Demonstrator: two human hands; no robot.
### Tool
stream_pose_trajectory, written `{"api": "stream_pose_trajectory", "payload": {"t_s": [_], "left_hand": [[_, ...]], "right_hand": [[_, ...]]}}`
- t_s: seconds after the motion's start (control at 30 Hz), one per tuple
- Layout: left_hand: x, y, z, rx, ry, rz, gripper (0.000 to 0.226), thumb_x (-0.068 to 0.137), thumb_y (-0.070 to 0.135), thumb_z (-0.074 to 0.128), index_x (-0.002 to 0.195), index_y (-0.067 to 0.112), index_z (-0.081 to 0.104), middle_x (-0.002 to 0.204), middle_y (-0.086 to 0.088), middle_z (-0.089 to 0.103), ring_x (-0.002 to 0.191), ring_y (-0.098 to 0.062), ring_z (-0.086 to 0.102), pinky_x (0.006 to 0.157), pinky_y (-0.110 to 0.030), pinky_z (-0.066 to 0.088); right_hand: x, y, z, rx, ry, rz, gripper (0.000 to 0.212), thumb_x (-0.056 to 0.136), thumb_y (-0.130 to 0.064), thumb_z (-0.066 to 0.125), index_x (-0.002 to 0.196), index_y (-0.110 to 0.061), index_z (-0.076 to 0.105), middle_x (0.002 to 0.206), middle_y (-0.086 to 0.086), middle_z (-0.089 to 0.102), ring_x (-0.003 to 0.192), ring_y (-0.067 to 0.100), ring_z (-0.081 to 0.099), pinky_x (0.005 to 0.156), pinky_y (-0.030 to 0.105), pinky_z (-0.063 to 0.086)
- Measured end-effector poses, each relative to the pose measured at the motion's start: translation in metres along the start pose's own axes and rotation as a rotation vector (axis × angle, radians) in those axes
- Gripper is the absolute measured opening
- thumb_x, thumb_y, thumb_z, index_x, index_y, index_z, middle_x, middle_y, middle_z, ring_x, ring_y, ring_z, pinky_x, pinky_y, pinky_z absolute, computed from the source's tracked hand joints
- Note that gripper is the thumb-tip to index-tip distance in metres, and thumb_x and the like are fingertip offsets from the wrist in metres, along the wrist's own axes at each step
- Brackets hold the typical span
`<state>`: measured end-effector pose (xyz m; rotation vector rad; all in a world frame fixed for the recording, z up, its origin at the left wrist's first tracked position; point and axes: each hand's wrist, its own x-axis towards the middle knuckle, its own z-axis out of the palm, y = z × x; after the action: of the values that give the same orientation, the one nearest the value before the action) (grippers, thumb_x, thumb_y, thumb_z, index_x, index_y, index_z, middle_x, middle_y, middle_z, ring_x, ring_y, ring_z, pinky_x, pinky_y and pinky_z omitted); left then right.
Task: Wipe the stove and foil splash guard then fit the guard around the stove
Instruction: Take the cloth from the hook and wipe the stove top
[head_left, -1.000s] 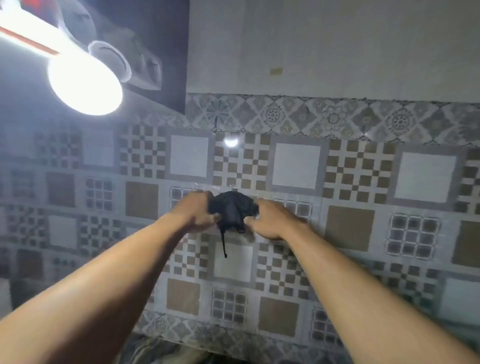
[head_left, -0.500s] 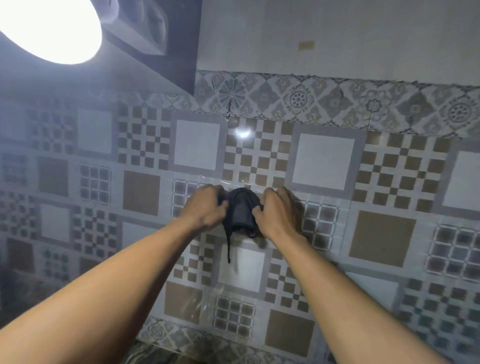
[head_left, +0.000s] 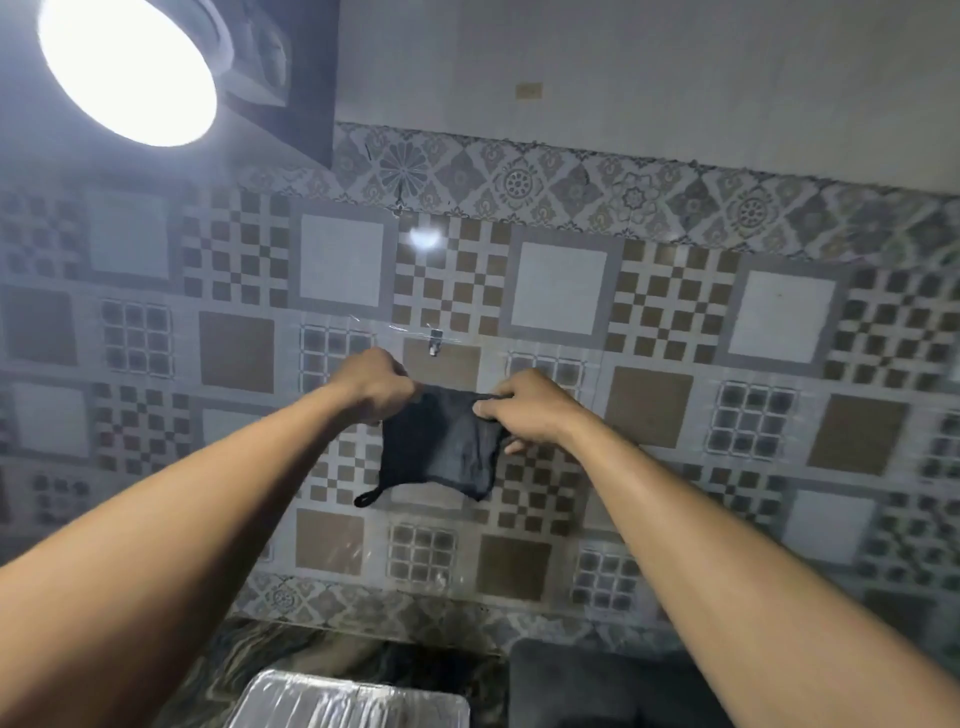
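Observation:
A dark square cloth with a small loop at its lower left corner hangs spread out in front of the tiled wall. My left hand pinches its upper left corner and my right hand pinches its upper right corner. A small metal hook sticks out of the wall just above the cloth. The shiny foil splash guard lies at the bottom edge of the view. A dark stove corner shows at the lower right.
A patterned tile wall fills the view, with a clear plastic sheet over its lower part. A bright round lamp glares at the top left. A dark marbled counter runs below the wall.
The cloth was bunched against the wall by the hook; now it is off the hook, lower and spread flat between both hands. The view has tilted down, showing foil and stove.

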<state>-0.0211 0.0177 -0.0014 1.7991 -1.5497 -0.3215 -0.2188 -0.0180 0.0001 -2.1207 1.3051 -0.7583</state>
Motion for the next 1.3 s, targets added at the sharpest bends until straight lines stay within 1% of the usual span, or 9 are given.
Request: {"api": "stream_pose_trajectory", "payload": {"t_s": [0.27, 0.47, 0.57, 0.73, 0.83, 0.97, 1.1, 1.23, 1.3], "left_hand": [[-0.073, 0.038, 0.042, -0.499, -0.324, -0.174, 0.034, 0.095, 0.033, 0.049, 0.095, 0.005, 0.068, 0.094, -0.011, 0.076, 0.084, -0.026, 0.073, 0.076, -0.036, 0.057], [-0.109, 0.058, 0.076, -0.685, -0.461, -0.275, 0.061, 0.097, 0.048, 0.024, 0.111, 0.015, 0.073, 0.113, -0.003, 0.074, 0.11, -0.024, 0.061, 0.096, -0.04, 0.042], [-0.132, 0.072, 0.101, -0.692, -0.451, -0.284, 0.063, 0.096, 0.042, 0.021, 0.11, 0.012, 0.075, 0.109, -0.002, 0.076, 0.102, -0.022, 0.06, 0.086, -0.037, 0.04], [-0.19, 0.081, 0.174, -0.561, -0.049, -0.19, 0.04, 0.097, 0.024, 0.036, 0.098, 0.003, 0.069, 0.101, -0.019, 0.074, 0.079, -0.023, 0.06, 0.063, -0.032, 0.05], [-0.238, 0.065, 0.232, -0.143, 0.151, -0.084, 0.03, 0.094, 0.033, 0.04, 0.092, 0.013, 0.063, 0.089, -0.013, 0.072, 0.083, -0.03, 0.064, 0.076, -0.044, 0.052], [-0.292, 0.051, 0.292, 0.198, 0.035, 0.094, 0.054, 0.097, 0.048, 0.037, 0.139, 0.015, 0.046, 0.133, -0.013, 0.059, 0.124, -0.031, 0.05, 0.101, -0.04, 0.04], [-0.308, 0.042, 0.323, 0.371, -0.209, 0.076, 0.082, 0.093, 0.068, 0.019, 0.159, 0.021, 0.003, 0.166, -0.008, 0.002, 0.153, -0.022, -0.005, 0.124, -0.046, 0.0], [-0.306, 0.043, 0.327, 0.464, -0.272, 0.067, 0.079, 0.092, 0.071, 0.014, 0.158, 0.031, -0.002, 0.165, -0.01, -0.007, 0.152, -0.027, -0.014, 0.121, -0.05, -0.009], [-0.306, 0.042, 0.326, 0.497, -0.288, 0.063, 0.077, 0.092, 0.071, 0.011, 0.157, 0.032, -0.002, 0.165, -0.01, -0.009, 0.152, -0.029, -0.014, 0.121, -0.052, -0.009]], "right_hand": [[-0.066, 0.029, -0.009, 0.247, -0.059, 0.093, 0.018, 0.094, -0.015, 0.062, 0.1, 0.001, 0.068, 0.101, 0.008, 0.063, 0.088, 0.026, 0.071, 0.07, 0.039, 0.063], [-0.106, 0.069, -0.03, 0.191, -0.001, 0.067, 0.052, 0.082, -0.046, 0.075, 0.091, 0.004, 0.065, 0.083, 0.01, 0.064, 0.075, 0.018, 0.069, 0.061, 0.029, 0.06], [-0.122, 0.092, -0.037, 0.175, 0.002, 0.086, 0.02, 0.083, -0.02, 0.074, 0.087, -0.001, 0.07, 0.083, 0.01, 0.066, 0.079, 0.023, 0.07, 0.068, 0.041, 0.063], [-0.143, 0.139, -0.037, 0.152, -0.051, 0.134, 0.011, 0.087, -0.009, 0.059, 0.076, -0.007, 0.06, 0.076, 0.012, 0.055, 0.071, 0.027, 0.064, 0.067, 0.049, 0.062], [-0.149, 0.162, -0.027, 0.182, -0.075, 0.187, 0.01, 0.088, -0.007, 0.056, 0.077, -0.008, 0.058, 0.079, 0.013, 0.056, 0.074, 0.028, 0.064, 0.069, 0.051, 0.061], [-0.14, 0.19, -0.007, 0.271, -0.079, 0.235, 0.009, 0.084, -0.005, 0.056, 0.085, 0.002, 0.06, 0.082, 0.013, 0.052, 0.075, 0.029, 0.059, 0.068, 0.046, 0.062], [-0.13, 0.214, 0.011, 0.422, -0.089, 0.338, 0.008, 0.084, 0.001, 0.056, 0.086, -0.006, 0.057, 0.084, 0.015, 0.056, 0.073, 0.024, 0.06, 0.05, 0.025, 0.054], [-0.121, 0.244, 0.019, -0.02, -0.209, 0.314, 0.007, 0.079, 0.0, 0.056, 0.081, -0.007, 0.057, 0.074, 0.011, 0.053, 0.063, 0.022, 0.054, 0.049, 0.024, 0.038], [-0.118, 0.253, 0.021, -0.235, -0.291, 0.258, 0.016, 0.077, -0.001, 0.051, 0.09, -0.006, 0.058, 0.083, 0.013, 0.056, 0.078, 0.03, 0.06, 0.057, 0.028, 0.041]]}}
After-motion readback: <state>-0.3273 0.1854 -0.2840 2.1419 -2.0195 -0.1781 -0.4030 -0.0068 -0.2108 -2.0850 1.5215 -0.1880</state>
